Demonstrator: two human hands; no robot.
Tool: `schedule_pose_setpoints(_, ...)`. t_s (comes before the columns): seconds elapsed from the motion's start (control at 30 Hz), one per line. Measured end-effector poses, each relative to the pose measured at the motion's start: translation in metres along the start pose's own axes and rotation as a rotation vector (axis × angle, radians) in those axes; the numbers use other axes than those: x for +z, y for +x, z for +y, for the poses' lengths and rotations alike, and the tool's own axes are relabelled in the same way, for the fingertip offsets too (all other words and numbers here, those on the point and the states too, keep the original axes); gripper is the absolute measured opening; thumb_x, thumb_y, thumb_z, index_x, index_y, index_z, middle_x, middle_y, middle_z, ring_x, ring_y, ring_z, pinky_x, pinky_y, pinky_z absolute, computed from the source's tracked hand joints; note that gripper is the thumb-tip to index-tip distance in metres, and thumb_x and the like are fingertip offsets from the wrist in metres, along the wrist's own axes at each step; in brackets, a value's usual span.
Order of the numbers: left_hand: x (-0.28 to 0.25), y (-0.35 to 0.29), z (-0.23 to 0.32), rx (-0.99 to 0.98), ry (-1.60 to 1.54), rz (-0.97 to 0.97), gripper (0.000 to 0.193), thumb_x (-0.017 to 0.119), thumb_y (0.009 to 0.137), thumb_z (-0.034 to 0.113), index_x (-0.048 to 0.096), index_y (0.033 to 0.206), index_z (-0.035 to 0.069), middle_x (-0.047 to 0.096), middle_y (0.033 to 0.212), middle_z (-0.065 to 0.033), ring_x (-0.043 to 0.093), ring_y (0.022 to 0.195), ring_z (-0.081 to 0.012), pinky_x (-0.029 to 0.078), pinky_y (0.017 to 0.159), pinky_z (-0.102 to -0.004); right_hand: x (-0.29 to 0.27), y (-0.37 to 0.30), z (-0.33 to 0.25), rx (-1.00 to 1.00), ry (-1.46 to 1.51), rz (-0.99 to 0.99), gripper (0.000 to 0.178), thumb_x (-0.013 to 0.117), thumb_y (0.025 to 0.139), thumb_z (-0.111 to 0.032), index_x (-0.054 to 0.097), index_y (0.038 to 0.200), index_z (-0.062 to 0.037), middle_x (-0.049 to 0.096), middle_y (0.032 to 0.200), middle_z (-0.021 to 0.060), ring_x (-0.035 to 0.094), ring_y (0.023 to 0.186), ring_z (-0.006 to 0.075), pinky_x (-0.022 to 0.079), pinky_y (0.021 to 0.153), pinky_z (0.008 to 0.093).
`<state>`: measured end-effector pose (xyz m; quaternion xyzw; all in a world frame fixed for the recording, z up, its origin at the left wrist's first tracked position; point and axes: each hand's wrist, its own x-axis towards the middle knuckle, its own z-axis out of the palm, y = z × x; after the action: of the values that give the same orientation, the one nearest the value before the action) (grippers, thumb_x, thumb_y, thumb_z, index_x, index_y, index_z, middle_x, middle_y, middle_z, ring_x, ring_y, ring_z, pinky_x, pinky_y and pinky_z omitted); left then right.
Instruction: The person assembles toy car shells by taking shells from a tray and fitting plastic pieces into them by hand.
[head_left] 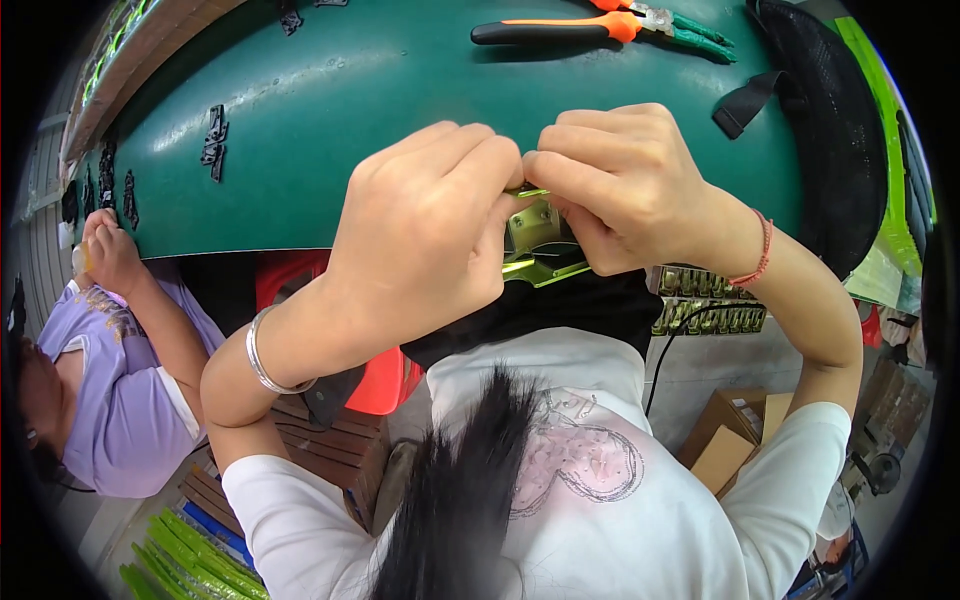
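Between my hands, just off the near edge of the green table, is a shiny yellow-green metal bracket with bent arms and a flat middle. My left hand has its fingers curled tight on the bracket's left side. From the other side my right hand pinches its upper right part, with the knuckles of both hands almost touching. The fingertips and the part of the bracket under them are hidden.
Pliers with orange and black handles lie on the green table. Small black parts lie at the left, a black bag at the right. A co-worker in a purple shirt sits at left. Rows of similar metal pieces are below my right wrist.
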<state>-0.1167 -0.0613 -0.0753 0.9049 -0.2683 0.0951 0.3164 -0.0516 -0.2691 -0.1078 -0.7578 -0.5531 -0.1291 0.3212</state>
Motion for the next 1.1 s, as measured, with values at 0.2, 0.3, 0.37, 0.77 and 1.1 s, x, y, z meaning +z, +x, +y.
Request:
schedule_pose_setpoints(0.2,-0.005,-0.022,0.012,-0.092,-0.056,0.082,0.015,0.076,0.076,-0.007,0.067,0.086,0.0,0.064,0.077,-0.0106,0.062,0.064,-0.0256,0.048,0.057,-0.0359,-0.004,-0.004,-0.012,0.134,-0.082,0.01,0.031,0.076,0.068,-0.006,0.062,0.095,-0.008,0.062,0.077,0.0039,0.063,0.067,0.0239,0.05,0.053,0.0385)
schedule_pose_setpoints(0.3,-0.021,-0.021,0.015,-0.167,-0.173,0.041,0.007,0.075,0.085,-0.009,0.072,0.09,-0.005,0.069,0.079,-0.0107,0.063,0.062,-0.0146,0.048,0.058,-0.0289,-0.005,-0.011,-0.015,0.184,0.065,0.035,0.03,0.074,0.069,-0.004,0.061,0.095,-0.0069,0.061,0.077,0.0072,0.064,0.068,0.026,0.051,0.055,0.0411)
schedule_pose_setpoints(0.37,-0.038,-0.022,0.007,-0.415,-0.616,-0.179,0.005,0.07,0.093,-0.004,0.073,0.089,-0.006,0.071,0.081,-0.0091,0.063,0.065,-0.0092,0.049,0.061,-0.0267,-0.011,-0.01,-0.025,0.228,0.161,0.006,0.025,0.072,0.073,0.0,0.062,0.095,-0.0039,0.061,0.076,0.0102,0.064,0.065,0.0283,0.051,0.056,0.0399)
schedule_pose_setpoints(0.77,-0.033,-0.042,0.044,-0.53,-0.914,-0.125,0.031,0.081,0.091,-0.001,0.063,0.116,-0.003,0.068,0.095,-0.0062,0.063,0.075,-0.0065,0.05,0.07,-0.0207,-0.007,-0.02,-0.053,0.281,0.577,0.109,0.025,0.069,0.067,0.01,0.07,0.091,0.0019,0.059,0.064,0.0092,0.056,0.05,0.0251,0.04,0.044,0.0361)
schedule_pose_setpoints(1.1,-0.017,-0.038,0.04,-0.134,-0.366,0.163,0.022,0.088,0.078,0.002,0.074,0.096,0.003,0.073,0.091,-0.0096,0.064,0.081,-0.0241,0.05,0.073,-0.0341,-0.001,-0.027,-0.064,0.331,0.745,0.009,0.015,0.068,0.081,0.001,0.07,0.095,0.0021,0.06,0.069,0.0109,0.056,0.053,0.0291,0.042,0.048,0.0391)
